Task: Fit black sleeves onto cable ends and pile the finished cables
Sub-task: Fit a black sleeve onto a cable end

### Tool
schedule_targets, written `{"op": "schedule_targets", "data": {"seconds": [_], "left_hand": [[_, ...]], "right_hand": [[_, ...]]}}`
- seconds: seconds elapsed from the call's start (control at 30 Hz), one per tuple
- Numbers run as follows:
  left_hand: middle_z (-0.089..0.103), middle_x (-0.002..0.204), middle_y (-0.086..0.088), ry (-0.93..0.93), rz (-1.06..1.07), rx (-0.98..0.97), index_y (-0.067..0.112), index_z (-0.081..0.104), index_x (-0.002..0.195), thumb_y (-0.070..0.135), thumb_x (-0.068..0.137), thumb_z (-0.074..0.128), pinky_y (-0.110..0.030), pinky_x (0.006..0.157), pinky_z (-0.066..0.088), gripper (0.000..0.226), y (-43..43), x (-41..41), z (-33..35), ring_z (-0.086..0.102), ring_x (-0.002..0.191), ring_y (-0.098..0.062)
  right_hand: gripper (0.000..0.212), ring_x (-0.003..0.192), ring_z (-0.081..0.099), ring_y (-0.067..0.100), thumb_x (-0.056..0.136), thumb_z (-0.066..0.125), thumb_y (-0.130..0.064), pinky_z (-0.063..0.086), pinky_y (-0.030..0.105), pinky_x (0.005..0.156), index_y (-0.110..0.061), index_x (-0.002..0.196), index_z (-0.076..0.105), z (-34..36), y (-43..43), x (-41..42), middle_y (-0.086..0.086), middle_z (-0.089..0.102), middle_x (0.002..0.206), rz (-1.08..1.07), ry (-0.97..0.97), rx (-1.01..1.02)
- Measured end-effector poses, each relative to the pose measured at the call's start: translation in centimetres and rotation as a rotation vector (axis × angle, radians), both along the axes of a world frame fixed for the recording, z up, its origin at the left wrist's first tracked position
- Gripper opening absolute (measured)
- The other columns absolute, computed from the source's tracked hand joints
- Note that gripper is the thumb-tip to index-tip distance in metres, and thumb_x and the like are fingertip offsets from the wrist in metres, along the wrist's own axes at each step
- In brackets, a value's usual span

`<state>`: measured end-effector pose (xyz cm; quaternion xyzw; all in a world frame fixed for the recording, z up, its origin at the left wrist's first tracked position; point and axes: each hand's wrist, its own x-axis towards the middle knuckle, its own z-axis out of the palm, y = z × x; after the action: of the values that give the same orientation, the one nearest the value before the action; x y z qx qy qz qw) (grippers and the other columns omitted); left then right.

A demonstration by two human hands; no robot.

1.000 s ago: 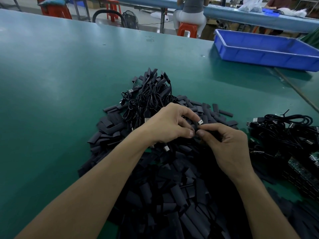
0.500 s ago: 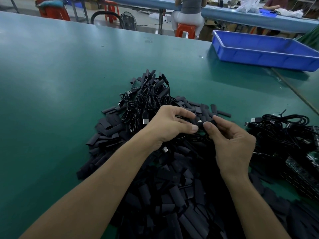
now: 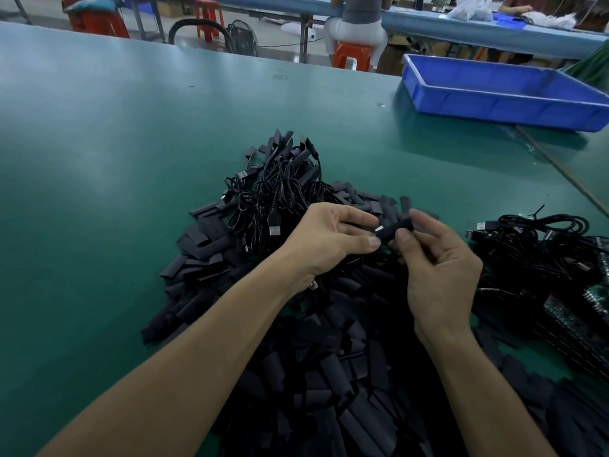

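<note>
Black sleeve (image 3: 395, 228) is held above the sleeve heap (image 3: 329, 374), level with the far edge of it, between the two hands. Left hand (image 3: 333, 240): thumb and forefinger pinched closed on the cable end (image 3: 378, 229), whose bright metal tip shows at the sleeve's left opening; the other fingers are curled under. Right hand (image 3: 438, 258): thumb and fingertips closed on the right part of the sleeve, the forefinger raised behind its far end; the palm stays open toward the camera. Sleeve lies nearly horizontal, tilted slightly up to the right. Whether the cable end is fully seated inside cannot be told. Behind the left hand lies a tangle of cables (image 3: 280, 192). A second cable bundle (image 3: 540, 245) rests right of the hands on the green table (image 3: 115, 159). A blue tray (image 3: 504, 94) stands far right.
</note>
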<state>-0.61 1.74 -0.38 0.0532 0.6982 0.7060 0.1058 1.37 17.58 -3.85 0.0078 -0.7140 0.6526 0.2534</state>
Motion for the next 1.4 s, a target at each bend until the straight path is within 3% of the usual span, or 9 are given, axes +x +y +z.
{"op": "schedule_targets", "data": {"seconds": [0.1,0.27,0.47,0.6,0.73,0.9,1.07,1.23,1.4], "left_hand": [[0.076,0.085,0.004,0.034,-0.016,-0.097,0.018,0.070,0.097,0.008,0.077,0.085,-0.017,0.079,0.056,0.026,0.2,0.3,0.1,0.073,0.082,-0.007],[0.073,0.091,0.004,0.182,0.047,-0.423,0.023,0.072,0.094,0.032,0.078,0.085,-0.027,0.081,0.057,0.022,0.8,0.7,-0.3,0.069,0.087,-0.007],[0.074,0.070,-0.003,0.204,0.056,-0.409,0.016,0.074,0.079,0.025,0.082,0.083,-0.034,0.068,0.061,0.014,0.8,0.7,-0.3,0.072,0.064,-0.018],[0.072,0.064,-0.003,0.210,0.058,-0.415,0.016,0.074,0.075,0.023,0.083,0.082,-0.035,0.064,0.061,0.013,0.8,0.5,-0.8,0.071,0.061,-0.021],[0.072,0.062,0.000,0.193,0.064,-0.394,0.019,0.074,0.077,0.023,0.086,0.079,-0.030,0.061,0.059,0.011,0.8,0.3,-1.6,0.069,0.056,-0.012],[0.073,0.065,-0.003,0.155,0.044,-0.374,0.016,0.073,0.080,0.022,0.087,0.078,-0.028,0.059,0.058,0.011,0.8,0.2,-2.0,0.069,0.057,-0.013],[0.073,0.066,-0.007,0.108,0.042,-0.293,0.016,0.074,0.078,0.023,0.087,0.078,-0.027,0.058,0.054,0.012,0.8,0.3,-1.8,0.068,0.058,-0.013],[0.074,0.069,-0.009,0.091,0.034,-0.317,0.019,0.074,0.075,0.026,0.087,0.078,-0.034,0.063,0.058,0.014,0.9,0.3,-1.7,0.072,0.064,-0.024],[0.073,0.065,-0.006,0.099,0.040,-0.381,0.017,0.075,0.078,0.029,0.088,0.077,-0.036,0.065,0.059,0.016,1.0,0.3,-2.1,0.073,0.067,-0.026]], "right_hand": [[0.030,0.083,0.074,0.013,0.087,0.074,-0.018,0.058,0.031,0.079,-0.039,0.105,0.065,0.2,0.4,-0.1,-0.005,0.076,0.088,-0.029,0.005,-0.037],[0.023,0.074,0.073,0.011,0.088,0.073,-0.008,0.053,0.016,0.064,-0.029,0.093,0.067,0.4,0.2,0.0,-0.006,0.075,0.077,-0.041,0.030,-0.089],[0.021,0.073,0.072,0.008,0.088,0.072,-0.004,0.054,0.016,0.067,-0.025,0.093,0.069,0.5,0.0,0.1,-0.008,0.074,0.076,-0.056,0.028,-0.086],[0.024,0.085,0.074,0.013,0.087,0.075,-0.008,0.058,0.027,0.082,-0.030,0.095,0.070,0.7,-0.3,0.6,-0.006,0.075,0.088,-0.079,0.058,0.017],[0.026,0.086,0.071,-0.002,0.086,0.076,-0.011,0.052,0.013,0.081,-0.033,0.098,0.069,0.9,-0.9,1.1,-0.023,0.069,0.090,-0.088,0.091,0.191],[0.021,0.086,0.067,-0.010,0.088,0.075,-0.011,0.048,0.005,0.080,-0.018,0.108,0.074,0.7,-0.9,0.9,-0.029,0.063,0.089,-0.121,0.073,0.332],[0.032,0.084,0.064,-0.013,0.087,0.075,-0.012,0.041,0.000,0.078,-0.021,0.117,0.071,0.6,-0.5,0.9,-0.019,0.069,0.087,-0.117,0.034,0.361],[0.032,0.082,0.063,-0.015,0.086,0.076,-0.014,0.041,-0.001,0.076,-0.019,0.117,0.072,0.6,-0.5,0.9,-0.021,0.066,0.085,-0.147,0.035,0.380],[0.029,0.077,0.067,-0.003,0.086,0.077,-0.016,0.042,-0.001,0.076,-0.014,0.115,0.074,0.5,-0.7,1.0,-0.010,0.072,0.089,-0.151,0.044,0.416]]}}
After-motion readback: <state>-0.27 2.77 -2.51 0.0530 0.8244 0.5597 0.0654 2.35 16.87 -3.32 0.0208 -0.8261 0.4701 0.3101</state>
